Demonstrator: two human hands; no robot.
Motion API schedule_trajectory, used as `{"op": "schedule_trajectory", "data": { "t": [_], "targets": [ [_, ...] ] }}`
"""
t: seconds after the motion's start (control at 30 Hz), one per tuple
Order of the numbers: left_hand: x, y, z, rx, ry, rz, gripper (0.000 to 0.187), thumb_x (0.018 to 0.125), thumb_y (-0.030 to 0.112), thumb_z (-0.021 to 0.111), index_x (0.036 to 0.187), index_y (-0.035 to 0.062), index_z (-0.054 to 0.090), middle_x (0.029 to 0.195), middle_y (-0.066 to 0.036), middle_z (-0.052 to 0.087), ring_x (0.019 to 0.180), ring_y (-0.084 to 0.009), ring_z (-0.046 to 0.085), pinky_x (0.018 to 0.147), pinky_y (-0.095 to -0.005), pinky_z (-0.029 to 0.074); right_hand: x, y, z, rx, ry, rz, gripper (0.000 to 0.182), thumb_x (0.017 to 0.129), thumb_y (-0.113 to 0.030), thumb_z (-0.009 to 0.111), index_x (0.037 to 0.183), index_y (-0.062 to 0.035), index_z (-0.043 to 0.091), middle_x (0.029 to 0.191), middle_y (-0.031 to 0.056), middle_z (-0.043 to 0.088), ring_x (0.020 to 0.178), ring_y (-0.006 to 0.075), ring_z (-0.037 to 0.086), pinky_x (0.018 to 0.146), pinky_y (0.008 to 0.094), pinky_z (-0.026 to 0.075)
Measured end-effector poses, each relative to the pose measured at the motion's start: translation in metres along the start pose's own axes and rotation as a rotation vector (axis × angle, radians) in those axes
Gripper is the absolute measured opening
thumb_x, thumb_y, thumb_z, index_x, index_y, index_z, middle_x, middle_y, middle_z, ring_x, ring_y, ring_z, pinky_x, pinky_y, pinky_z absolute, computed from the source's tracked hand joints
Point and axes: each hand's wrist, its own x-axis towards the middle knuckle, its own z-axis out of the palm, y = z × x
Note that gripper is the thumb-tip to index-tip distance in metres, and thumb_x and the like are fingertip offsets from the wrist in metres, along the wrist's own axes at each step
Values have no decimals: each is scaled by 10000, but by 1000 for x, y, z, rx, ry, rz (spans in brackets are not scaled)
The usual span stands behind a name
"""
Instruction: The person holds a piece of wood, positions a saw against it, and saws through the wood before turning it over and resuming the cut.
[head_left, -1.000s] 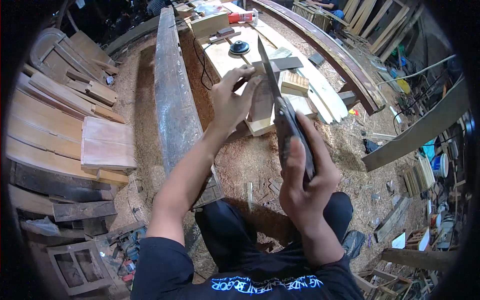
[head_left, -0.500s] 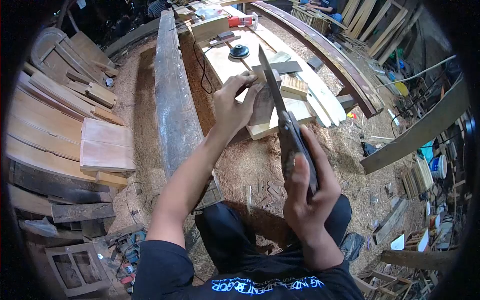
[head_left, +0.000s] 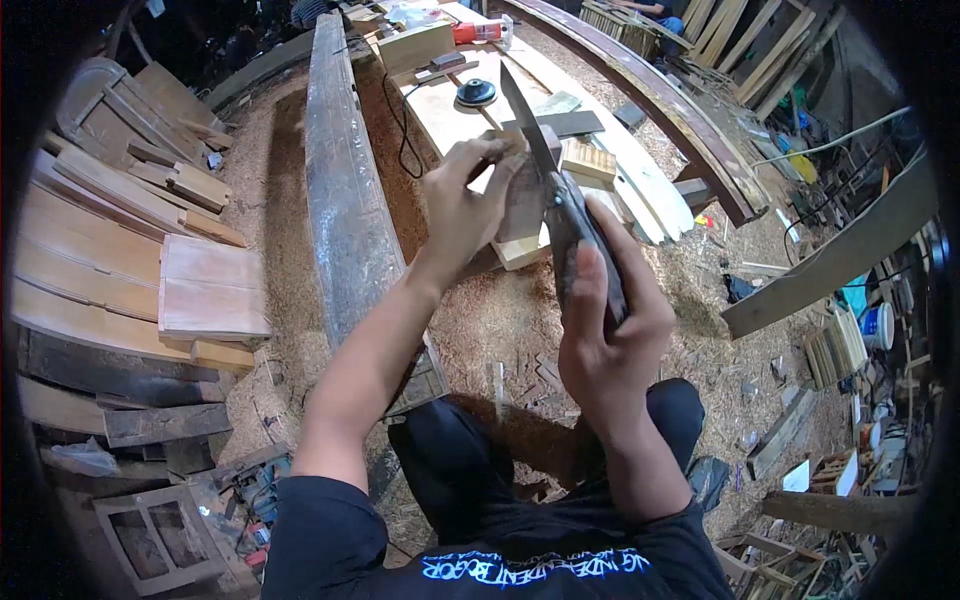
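Note:
My right hand (head_left: 618, 330) is wrapped around the dark handle of a handsaw (head_left: 528, 118), its long tapering blade pointing up and away from me. My left hand (head_left: 465, 195) is closed at the near end of the bench, fingertips pinching a small wood piece (head_left: 513, 137) right beside the blade. Under the fingers lies a brown wood block (head_left: 524, 205), partly hidden by the hand and saw. A pale wood block (head_left: 588, 160) sits just right of the blade. Beyond the hands, a round black pad (head_left: 476, 92) rests on the bench board (head_left: 432, 108).
A red power tool (head_left: 478, 33) lies at the bench's far end. To the left runs a long weathered plank (head_left: 338, 180); a curved brown beam (head_left: 650, 95) is on the right. Curved wood panels (head_left: 90, 255) stand at far left. Shavings cover the floor (head_left: 480, 330). Another person sits in the background.
The saw and my right hand have shifted slightly left and up, bringing the blade closer to my left fingers. My left hand stays almost in place.

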Motion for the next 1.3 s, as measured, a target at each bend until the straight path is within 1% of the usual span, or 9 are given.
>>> {"op": "schedule_trajectory", "data": {
  "t": [0.17, 0.47, 0.53, 0.87, 0.93, 1.07, 1.23, 1.27, 1.3],
  "targets": [
    [0, -1, 2, 24, 37, 51, 205, 854, 81, 811, 1018, -4, 720, 1036, -186, 757, 926, -252, 771, 797, -330, 612, -22, 20, -8, -73, 128, -363, 393, 1065, -185, 552, 1365, 64, 593, 1186, 190, 711, 1072, 189, 676, 912, 308, 528],
    [-1, 1, -2, -10, -42, -49, 194, 922, 54, 758, 1083, -29, 692, 1124, -207, 749, 1054, -206, 728, 887, -312, 588, -16, 16, -1, -26, 56, -222, 380, 1060, -158, 549, 1370, 57, 592, 1145, 165, 712, 1018, 150, 661, 862, 290, 529],
    [-2, 1, -2, -2, -23, -33, 199, 918, 58, 765, 1084, -27, 695, 1123, -200, 751, 1046, -189, 721, 885, -303, 586, -19, 18, -4, -56, 135, -420, 369, 1025, -83, 563, 1359, 73, 570, 934, 208, 715, 789, 178, 707, 679, 326, 548],
    [-4, 1, -1, -3, -36, -28, 197, 916, 50, 765, 1081, -28, 692, 1141, -199, 746, 1048, -191, 721, 887, -301, 592, -22, 18, -1, -31, 124, -296, 387, 1060, -176, 547, 1365, 58, 590, 1156, 193, 714, 1033, 171, 681, 896, 321, 526],
    [-2, 0, 2, -21, 24, 44, 199, 866, 78, 803, 1033, -4, 732, 999, -180, 760, 907, -229, 770, 798, -324, 616, -4, 15, 3, -137, 103, -387, 389, 1026, -101, 569, 1367, 86, 551, 846, 223, 684, 700, 168, 695, 621, 337, 539],
    [2, 4, -1, -44, -1, -12, 205, 869, 96, 808, 1031, -5, 733, 1012, -179, 762, 912, -222, 769, 802, -323, 614, -6, 16, 1, -113, 96, -343, 365, 1021, -72, 570, 1352, 82, 567, 799, 185, 663, 633, 155, 662, 565, 308, 510],
    [-5, 4, -3, -31, -45, -22, 204, 929, 39, 742, 1115, -29, 692, 1152, -192, 745, 1085, -197, 712, 917, -304, 582, -4, 23, 8, -100, 122, -381, 377, 1022, -70, 551, 1366, 83, 563, 908, 222, 709, 717, 223, 716, 641, 339, 550],
    [-6, 6, -1, -52, -51, 5, 203, 931, 33, 739, 1118, -28, 692, 1150, -196, 745, 1099, -199, 707, 926, -304, 577, 10, 26, 9, -104, 129, -371, 401, 1060, -179, 556, 1353, 92, 594, 1106, 178, 722, 944, 162, 677, 820, 295, 537],
    [-4, 12, -4, -27, -54, -66, 188, 930, 38, 742, 1094, -37, 688, 1129, -198, 749, 1101, -206, 708, 926, -319, 581, 17, 24, 4, -60, 143, -371, 394, 1063, -172, 551, 1356, 87, 596, 1061, 145, 723, 872, 126, 663, 750, 257, 516]
  ]
}}
